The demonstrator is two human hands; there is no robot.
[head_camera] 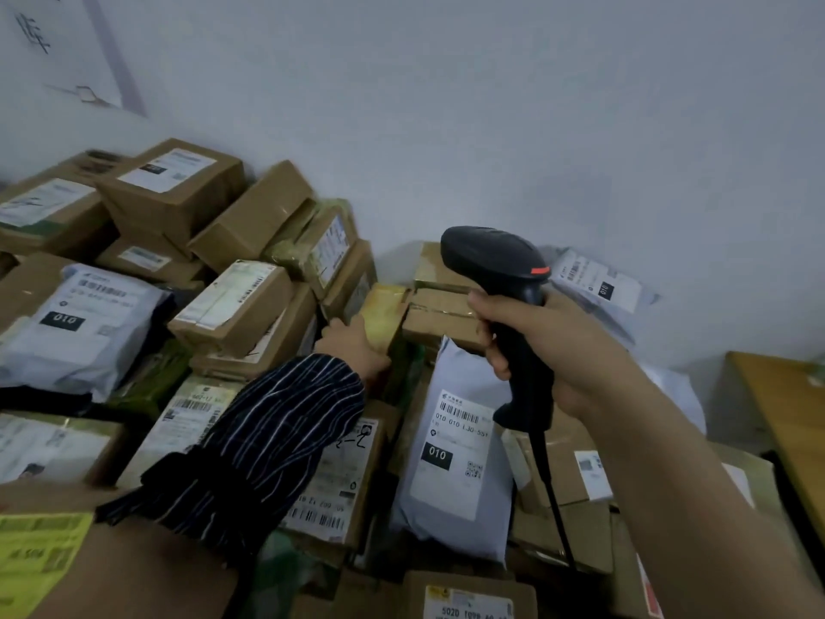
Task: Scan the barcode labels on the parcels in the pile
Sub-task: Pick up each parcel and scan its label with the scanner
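A pile of brown cardboard parcels and grey poly mailers fills the lower view against a white wall. My right hand [540, 346] grips the handle of a black barcode scanner [500, 265], its head raised and pointing left, its cable hanging down. My left hand [352, 346], in a dark striped sleeve, holds a small yellowish taped box [386, 312] in the middle of the pile. Below the scanner lies a grey mailer [455, 457] with a barcode label marked 010. The left fingers are partly hidden behind the box.
Another 010 mailer [85, 323] lies at the left. Stacked cartons [178, 189] rise at the back left. A box with a yellow label [40, 560] sits near the bottom left. A wooden table edge [785, 408] stands at the right.
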